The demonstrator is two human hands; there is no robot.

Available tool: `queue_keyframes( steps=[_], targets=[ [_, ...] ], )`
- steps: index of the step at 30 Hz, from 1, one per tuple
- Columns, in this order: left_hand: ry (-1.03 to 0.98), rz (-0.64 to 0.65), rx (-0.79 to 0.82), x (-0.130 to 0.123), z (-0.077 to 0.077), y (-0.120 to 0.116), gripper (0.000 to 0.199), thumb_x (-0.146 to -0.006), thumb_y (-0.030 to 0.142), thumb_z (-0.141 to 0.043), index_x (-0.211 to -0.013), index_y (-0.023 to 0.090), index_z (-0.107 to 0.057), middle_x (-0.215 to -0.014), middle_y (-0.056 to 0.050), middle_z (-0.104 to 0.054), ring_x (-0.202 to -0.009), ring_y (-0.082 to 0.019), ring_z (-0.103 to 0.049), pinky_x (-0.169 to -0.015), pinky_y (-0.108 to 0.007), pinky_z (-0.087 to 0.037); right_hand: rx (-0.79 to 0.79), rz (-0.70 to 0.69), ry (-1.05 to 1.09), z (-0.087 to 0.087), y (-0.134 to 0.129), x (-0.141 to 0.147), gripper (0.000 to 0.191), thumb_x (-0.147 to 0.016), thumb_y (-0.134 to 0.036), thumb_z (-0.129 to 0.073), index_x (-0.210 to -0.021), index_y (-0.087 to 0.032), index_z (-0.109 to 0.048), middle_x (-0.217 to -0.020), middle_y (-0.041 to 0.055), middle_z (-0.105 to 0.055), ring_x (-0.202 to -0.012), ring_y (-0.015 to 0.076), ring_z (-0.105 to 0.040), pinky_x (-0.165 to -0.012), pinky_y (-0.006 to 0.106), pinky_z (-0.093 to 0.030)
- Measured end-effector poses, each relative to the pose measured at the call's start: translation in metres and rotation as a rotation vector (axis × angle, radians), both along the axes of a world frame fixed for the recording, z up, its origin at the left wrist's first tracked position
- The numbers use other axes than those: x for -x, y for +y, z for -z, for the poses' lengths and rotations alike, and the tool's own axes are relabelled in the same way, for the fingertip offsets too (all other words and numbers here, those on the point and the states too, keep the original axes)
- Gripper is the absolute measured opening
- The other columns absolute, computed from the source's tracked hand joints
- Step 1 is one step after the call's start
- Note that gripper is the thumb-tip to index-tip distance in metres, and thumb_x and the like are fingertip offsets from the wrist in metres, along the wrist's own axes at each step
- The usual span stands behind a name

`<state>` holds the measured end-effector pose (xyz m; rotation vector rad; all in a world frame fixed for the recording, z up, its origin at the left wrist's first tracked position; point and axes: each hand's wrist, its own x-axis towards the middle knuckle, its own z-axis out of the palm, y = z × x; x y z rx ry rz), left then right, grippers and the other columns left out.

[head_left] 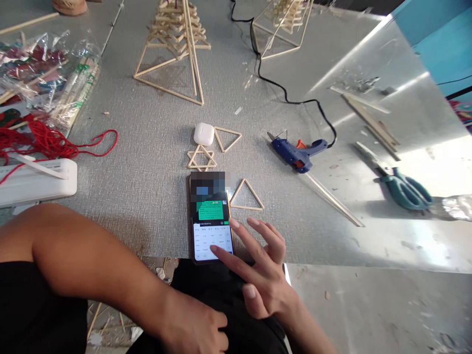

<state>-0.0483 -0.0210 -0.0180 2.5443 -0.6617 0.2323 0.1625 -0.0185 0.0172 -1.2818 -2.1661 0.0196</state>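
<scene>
A phone [212, 241] lies at the table's near edge, its screen lit with a green message and an on-screen keyboard. My right hand [260, 270] is over the phone's lower right, fingers apart, with the index fingertip at the keyboard and nothing held. Below the table edge, my left hand [197, 322] rests on my lap with curled fingers; whether anything is under them is hidden. Beyond the phone are a small six-pointed stick star [201, 158] and a white earphone case [203, 134]. Two small stick triangles, one farther [227, 139] and one nearer [247, 195], lie alongside.
A blue glue gun [300, 155] with a black cord and green-handled scissors [405, 189] lie to the right. Two stick structures, one left [177, 49] and one right [283, 29], stand at the back. Red yarn [47, 142], bagged sticks [75, 91] and a white device [40, 182] occupy the left.
</scene>
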Motion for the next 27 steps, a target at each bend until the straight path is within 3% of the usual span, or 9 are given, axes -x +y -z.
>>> queue_keyframes(
  steps=[5,10,18,24,27],
  targets=[
    [0.0,-0.016,0.023,0.001,0.002,-0.001,0.026,-0.076,0.028,-0.088,-0.066,0.02,-0.065,-0.069,0.002,-0.064,-0.069,-0.013,-0.06,-0.077,-0.035,-0.05,0.045,0.08,-0.035,0.001,0.001,0.002,0.06,-0.111,-0.043,-0.019,-0.156,-0.034,-0.057,-0.179,0.0041,-0.031,-0.16,0.0393,-0.029,-0.12,0.062,-0.031],
    [-0.031,-0.023,0.063,0.001,0.003,-0.002,0.025,-0.075,0.024,-0.085,-0.063,0.021,-0.063,-0.068,0.0,-0.062,-0.067,-0.015,-0.058,-0.076,-0.036,-0.05,-0.042,0.106,0.093,0.003,-0.003,0.0,0.06,-0.111,-0.036,-0.019,-0.15,-0.036,-0.064,-0.175,0.0003,-0.041,-0.154,0.0398,-0.041,-0.114,0.062,-0.038],
    [-0.016,-0.029,0.036,0.001,0.003,-0.002,0.03,-0.075,0.026,-0.086,-0.063,0.022,-0.06,-0.068,0.002,-0.064,-0.067,-0.013,-0.058,-0.075,-0.034,-0.05,0.086,0.017,-0.029,-0.008,0.01,0.015,0.061,-0.113,-0.044,-0.015,-0.145,-0.025,-0.063,-0.184,0.0081,-0.015,-0.165,0.0367,-0.02,-0.122,0.058,-0.026],
    [-0.051,-0.046,0.069,0.003,0.007,-0.006,0.035,-0.075,0.022,-0.082,-0.056,0.023,-0.052,-0.069,0.0,-0.065,-0.067,-0.015,-0.058,-0.073,-0.036,-0.049,0.104,0.014,-0.054,-0.009,0.014,0.021,0.061,-0.113,-0.046,-0.015,-0.138,-0.025,-0.067,-0.184,0.0073,-0.011,-0.166,0.0344,-0.017,-0.124,0.055,-0.025],
    [-0.036,-0.045,0.072,0.002,0.007,-0.006,0.036,-0.075,0.022,-0.082,-0.056,0.022,-0.052,-0.068,0.0,-0.065,-0.066,-0.015,-0.058,-0.073,-0.035,-0.049,0.076,0.001,-0.045,-0.008,0.012,0.02,0.06,-0.113,-0.046,-0.017,-0.138,-0.027,-0.067,-0.183,0.0063,-0.018,-0.165,0.0349,-0.022,-0.123,0.055,-0.028]
  ],
)
